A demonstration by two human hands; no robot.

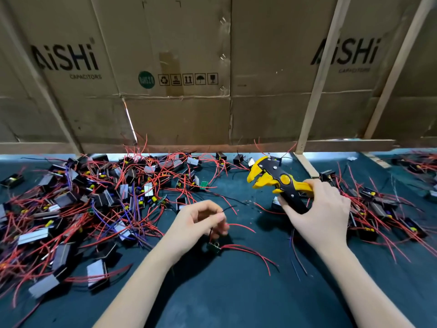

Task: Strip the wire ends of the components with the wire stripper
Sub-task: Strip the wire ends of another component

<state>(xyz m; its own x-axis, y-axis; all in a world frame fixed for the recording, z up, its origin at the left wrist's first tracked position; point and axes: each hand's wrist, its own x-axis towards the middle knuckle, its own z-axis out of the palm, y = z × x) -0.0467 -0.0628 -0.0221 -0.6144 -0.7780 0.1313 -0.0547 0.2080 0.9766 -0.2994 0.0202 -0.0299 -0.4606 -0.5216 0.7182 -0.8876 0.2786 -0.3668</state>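
A heap of components lay at the left of the table. The left hand pinched a black wire of a small board hanging beneath it. The right hand gripped the stripper by its handles, jaws apart, pointing left.

The right hand gripped a yellow-and-black wire stripper by its handles, head pointing left, above the dark mat. The left hand pinched a black wire of a small green component. A tangled pile of red-wired components lay left, before cardboard boxes.
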